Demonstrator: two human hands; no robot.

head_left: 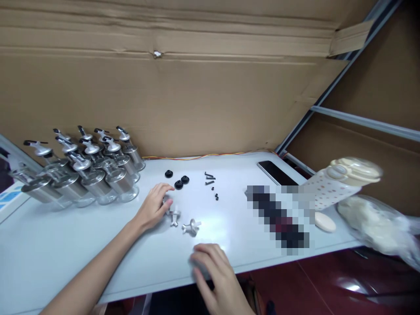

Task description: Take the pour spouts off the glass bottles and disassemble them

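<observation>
My left hand (152,205) rests low over the table, thumb and fingers apart around a silver pourer spout that they partly hide. Beside it on the tabletop lie two more silver pourer spouts, one upright-looking spout (175,217) and one spout on its side (192,226). Just beyond my left fingertips are black ring-shaped stoppers (178,184). Farther right lie several small black lever pieces (209,178) and tiny black bits (216,197). My right hand (219,275), slightly blurred, hovers at the table's front edge with loosely curved, parted fingers and nothing visible in them.
Several glass-and-steel bottles (95,183), most topped with pourers, stand grouped at the left. On the right are a phone (277,173), a dotted tumbler (331,183), a pale oval object (324,222), a plastic bag (374,223) and a pixelated patch. Cardboard (210,100) walls the back.
</observation>
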